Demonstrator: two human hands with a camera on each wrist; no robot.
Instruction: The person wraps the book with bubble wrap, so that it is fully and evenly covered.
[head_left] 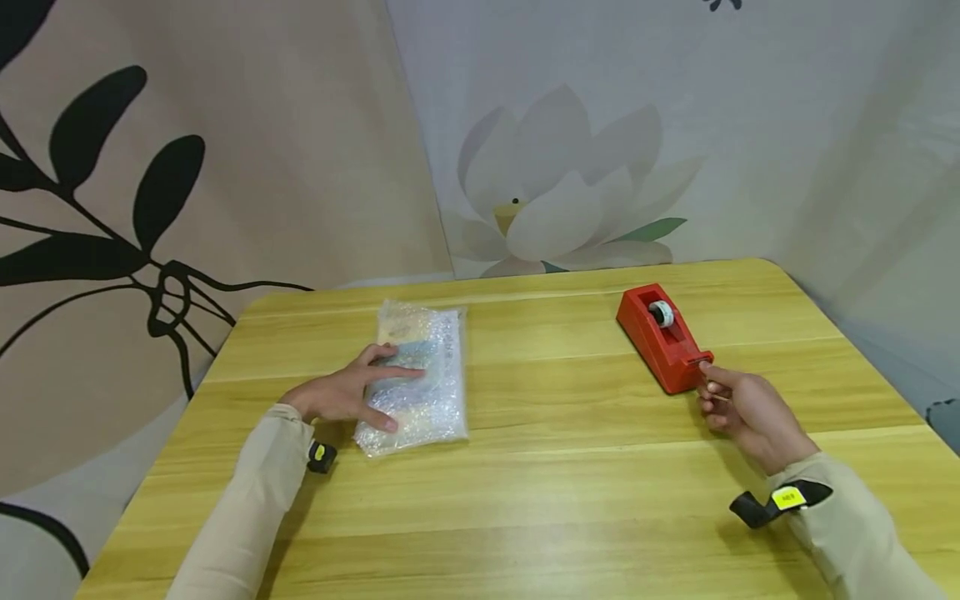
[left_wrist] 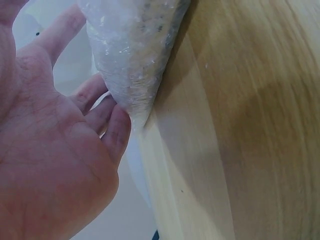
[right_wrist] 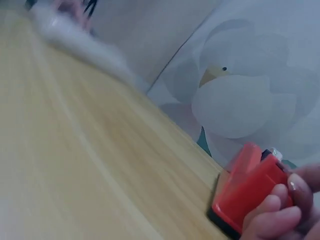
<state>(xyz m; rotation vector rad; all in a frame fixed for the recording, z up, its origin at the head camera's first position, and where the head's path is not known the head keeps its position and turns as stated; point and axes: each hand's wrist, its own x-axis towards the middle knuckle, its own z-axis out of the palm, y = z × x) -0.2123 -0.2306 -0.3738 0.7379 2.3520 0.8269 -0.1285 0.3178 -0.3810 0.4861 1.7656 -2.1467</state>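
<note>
A flat package in bubble wrap (head_left: 442, 408) lies on the left half of the table. My left hand (head_left: 352, 392) rests on it with spread fingers; in the left wrist view the fingers touch the package's wrapped edge (left_wrist: 132, 65). To the right stands a red tape dispenser (head_left: 660, 350) with a small tape roll (head_left: 662, 313) in it. My right hand (head_left: 753, 412) is at its cutter end, thumb and forefinger pinching at the tape's end. The clear tape itself is hard to make out. The right wrist view shows these fingertips (right_wrist: 299, 187) against the dispenser's front.
The wooden table (head_left: 540, 500) carries both things, set well apart. Behind it hangs a cloth backdrop (head_left: 315, 167) with printed leaves and a pale flower. A black wrist camera (head_left: 780, 502) is strapped to the right sleeve, and another (head_left: 321, 457) to the left.
</note>
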